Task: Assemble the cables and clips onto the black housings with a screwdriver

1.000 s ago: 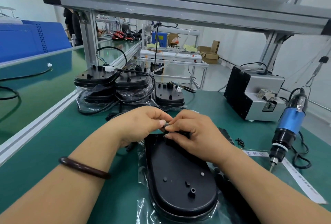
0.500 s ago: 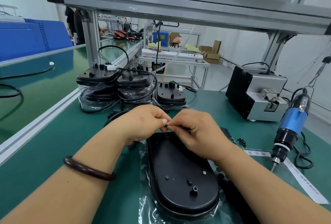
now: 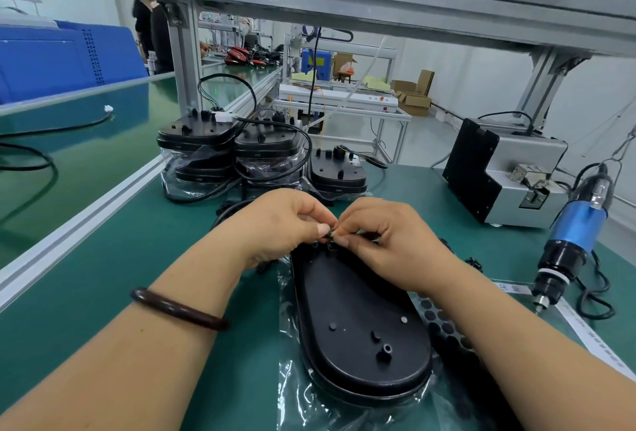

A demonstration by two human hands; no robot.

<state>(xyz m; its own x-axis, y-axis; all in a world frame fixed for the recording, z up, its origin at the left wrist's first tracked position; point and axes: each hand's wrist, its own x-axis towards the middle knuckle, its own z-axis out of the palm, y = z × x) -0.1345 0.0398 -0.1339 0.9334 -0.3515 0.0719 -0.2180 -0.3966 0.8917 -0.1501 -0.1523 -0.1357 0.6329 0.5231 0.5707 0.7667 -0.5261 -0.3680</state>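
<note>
A black oval housing [image 3: 361, 324] lies on clear plastic wrap on the green bench in front of me. At its far end my left hand [image 3: 282, 224] and my right hand [image 3: 389, 241] meet, fingertips pinched together on a small black clip [image 3: 332, 233] just above the housing. A black cable [image 3: 227, 212] curves out behind my left hand; where it ends is hidden. A blue electric screwdriver [image 3: 568, 241] hangs at the right, tip down near the bench.
Stacks of black housings with cables [image 3: 234, 145] stand behind my hands. A grey and black screw feeder [image 3: 499, 172] sits at the back right. A sheet of black round pads [image 3: 444, 324] lies beside the housing, a few loose clips [image 3: 474, 262] further right. An aluminium frame overhangs.
Both hands lifted slightly from the housing's far end and now pinch the small part at fingertip level. The housing has not moved; my head has shifted a little.
</note>
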